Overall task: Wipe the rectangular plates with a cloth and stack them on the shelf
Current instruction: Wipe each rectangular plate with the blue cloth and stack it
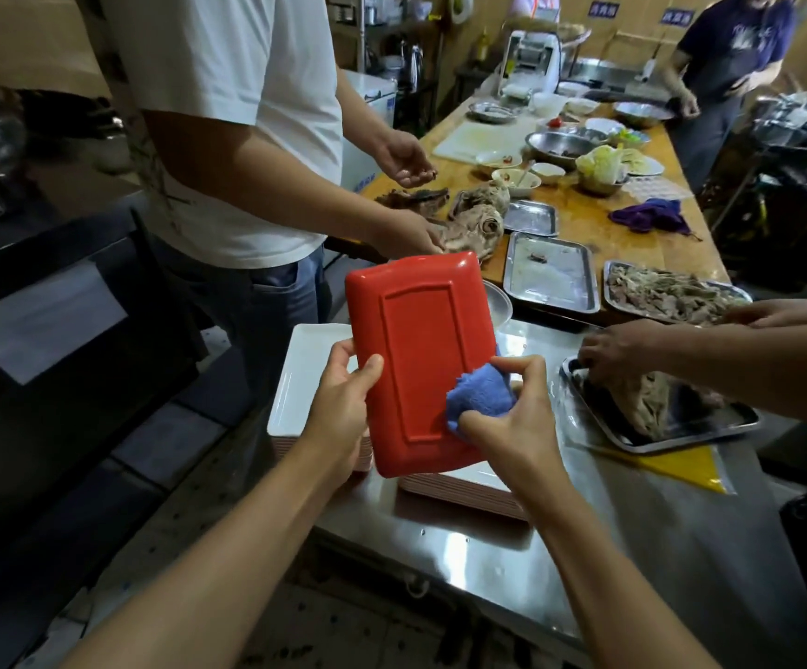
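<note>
Left hand (343,403) grips the red plate's (420,350) left edge, tilted underside-up; right hand (512,417) pinches a bunched blue cloth (478,398) against it, above the bench (585,548).

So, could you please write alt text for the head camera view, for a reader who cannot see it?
The left hand holds a red plate bottom side up, while the right hand presses a blue cloth on it. Below are stacked plates on a steel table; other people handle meat on trays nearby.
</note>
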The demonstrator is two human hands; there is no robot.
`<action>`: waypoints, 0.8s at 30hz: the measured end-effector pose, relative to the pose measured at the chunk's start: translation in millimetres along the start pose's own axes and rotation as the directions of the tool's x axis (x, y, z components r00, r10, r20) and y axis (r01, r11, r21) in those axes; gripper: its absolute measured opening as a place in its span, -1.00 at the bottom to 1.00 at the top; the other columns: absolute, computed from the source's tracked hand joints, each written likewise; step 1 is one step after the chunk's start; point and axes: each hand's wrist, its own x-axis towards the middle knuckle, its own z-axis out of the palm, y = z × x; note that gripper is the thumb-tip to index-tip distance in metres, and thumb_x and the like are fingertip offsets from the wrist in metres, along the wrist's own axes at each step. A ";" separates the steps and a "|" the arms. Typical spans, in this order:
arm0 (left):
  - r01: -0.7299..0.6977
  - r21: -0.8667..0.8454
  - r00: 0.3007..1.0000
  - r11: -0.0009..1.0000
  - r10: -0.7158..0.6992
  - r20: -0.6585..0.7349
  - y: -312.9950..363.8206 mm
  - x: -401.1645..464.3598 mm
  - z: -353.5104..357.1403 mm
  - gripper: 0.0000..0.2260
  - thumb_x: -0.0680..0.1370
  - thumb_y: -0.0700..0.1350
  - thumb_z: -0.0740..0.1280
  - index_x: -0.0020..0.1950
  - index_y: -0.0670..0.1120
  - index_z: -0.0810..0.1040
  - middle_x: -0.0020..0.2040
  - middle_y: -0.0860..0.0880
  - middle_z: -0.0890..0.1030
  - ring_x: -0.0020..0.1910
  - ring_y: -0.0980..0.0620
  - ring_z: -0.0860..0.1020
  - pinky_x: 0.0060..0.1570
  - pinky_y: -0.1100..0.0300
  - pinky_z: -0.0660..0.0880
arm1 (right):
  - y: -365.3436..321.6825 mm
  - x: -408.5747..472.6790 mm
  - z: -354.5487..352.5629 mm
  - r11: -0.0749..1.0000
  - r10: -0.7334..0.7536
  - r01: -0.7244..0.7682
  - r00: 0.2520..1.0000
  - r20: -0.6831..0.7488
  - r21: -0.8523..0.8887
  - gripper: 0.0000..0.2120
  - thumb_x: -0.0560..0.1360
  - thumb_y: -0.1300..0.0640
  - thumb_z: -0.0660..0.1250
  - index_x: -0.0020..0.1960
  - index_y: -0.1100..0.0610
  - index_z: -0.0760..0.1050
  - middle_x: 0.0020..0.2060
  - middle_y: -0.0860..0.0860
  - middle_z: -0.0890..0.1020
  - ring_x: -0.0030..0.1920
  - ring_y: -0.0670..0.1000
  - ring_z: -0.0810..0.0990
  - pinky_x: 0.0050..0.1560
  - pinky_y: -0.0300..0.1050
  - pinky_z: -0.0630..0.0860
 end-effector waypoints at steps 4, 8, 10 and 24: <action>-0.204 0.506 0.975 0.838 0.220 0.027 30.4 10.8 -16.0 -0.40 0.48 -0.06 0.41 0.42 0.05 0.18 0.32 -0.08 0.41 0.16 0.11 0.48 0.04 0.28 0.42 | 1.2 4.0 -17.0 0.982 -0.083 0.090 0.995 0.053 -0.168 -0.50 0.05 0.13 0.36 -0.12 -0.19 0.25 -0.36 -0.10 0.52 -0.41 -0.05 0.49 -0.37 0.06 0.53; -0.424 0.742 0.905 0.520 0.279 0.321 71.2 17.5 -16.9 -0.36 0.39 0.04 0.49 0.38 0.15 0.26 0.30 0.16 0.38 0.25 0.20 0.36 0.01 0.38 0.30 | 1.1 5.1 -32.2 0.964 -0.081 0.132 0.972 0.221 -0.230 -0.50 0.07 0.14 0.36 -0.09 -0.16 0.25 -0.30 0.08 0.57 -0.37 0.18 0.51 -0.36 0.17 0.54; -0.397 0.737 0.906 0.547 0.108 0.408 81.5 21.4 -13.2 -0.50 0.39 0.00 0.50 0.26 0.15 0.38 0.18 0.15 0.53 0.14 0.18 0.51 -0.06 0.34 0.41 | -1.2 5.9 -37.4 0.944 -0.069 0.153 0.957 0.281 -0.291 -0.50 0.09 0.15 0.34 -0.06 -0.15 0.24 -0.28 0.16 0.56 -0.36 0.20 0.49 -0.35 0.21 0.53; -0.177 0.495 0.949 0.851 0.015 0.314 60.2 10.9 -23.8 -0.66 0.37 -0.28 0.48 0.07 0.00 0.53 -0.15 0.04 0.68 -0.16 0.07 0.67 -0.28 0.30 0.55 | -19.9 15.4 -7.4 0.683 -0.488 0.568 0.823 0.291 -0.459 -0.48 0.30 0.12 0.27 0.27 0.08 0.36 0.09 0.03 0.52 -0.08 -0.04 0.37 -0.07 -0.21 0.19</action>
